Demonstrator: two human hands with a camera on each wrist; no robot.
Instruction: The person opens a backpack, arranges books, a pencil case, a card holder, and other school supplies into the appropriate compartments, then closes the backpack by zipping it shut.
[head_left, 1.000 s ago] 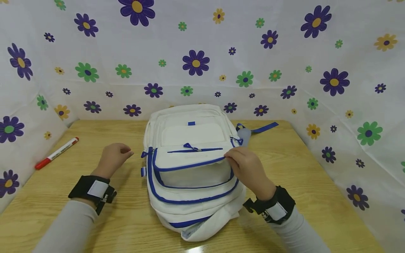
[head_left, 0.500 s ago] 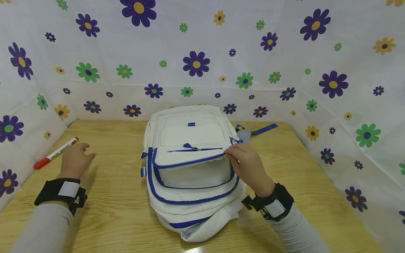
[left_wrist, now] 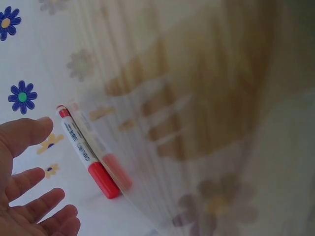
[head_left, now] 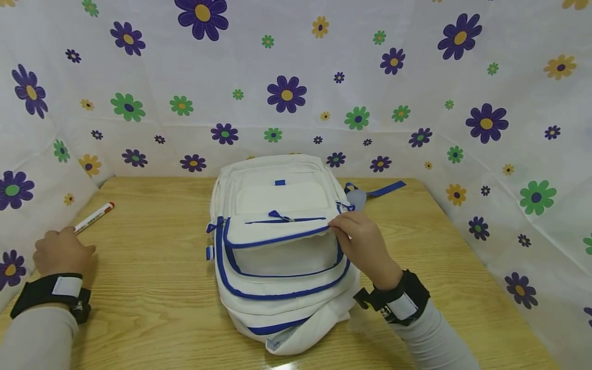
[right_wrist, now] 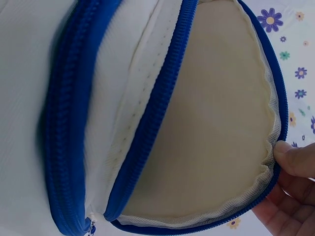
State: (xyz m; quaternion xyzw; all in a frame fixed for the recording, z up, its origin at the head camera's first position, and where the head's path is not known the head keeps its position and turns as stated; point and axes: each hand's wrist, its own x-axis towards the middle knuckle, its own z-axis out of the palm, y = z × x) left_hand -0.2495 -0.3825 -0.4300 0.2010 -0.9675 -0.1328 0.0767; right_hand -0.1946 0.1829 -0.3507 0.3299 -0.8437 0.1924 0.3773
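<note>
A white backpack (head_left: 282, 198) with blue zippers lies on the table, its front pocket unzipped. My right hand (head_left: 365, 246) pinches the right edge of the pocket flap (head_left: 277, 234) between thumb and fingers and holds it lifted. The right wrist view looks into the cream pocket lining (right_wrist: 211, 113), where nothing is seen inside. At the far left, my left hand (head_left: 65, 252) reaches over a red-and-white marker (head_left: 94, 217), hiding its red lower end in the head view. In the left wrist view the fingers are spread, apart from the marker (left_wrist: 86, 150).
The wooden table (head_left: 152, 308) carries both. A blue strap (head_left: 386, 189) sticks out behind the backpack at the right. White cloth (head_left: 250, 56) with printed flowers hangs at the back and both sides. A loose white strap (head_left: 305, 329) lies at the backpack's near end.
My left hand has moved left and nearer to me, from beside the backpack to the marker. My right hand keeps its pinch on the flap, which has risen slightly.
</note>
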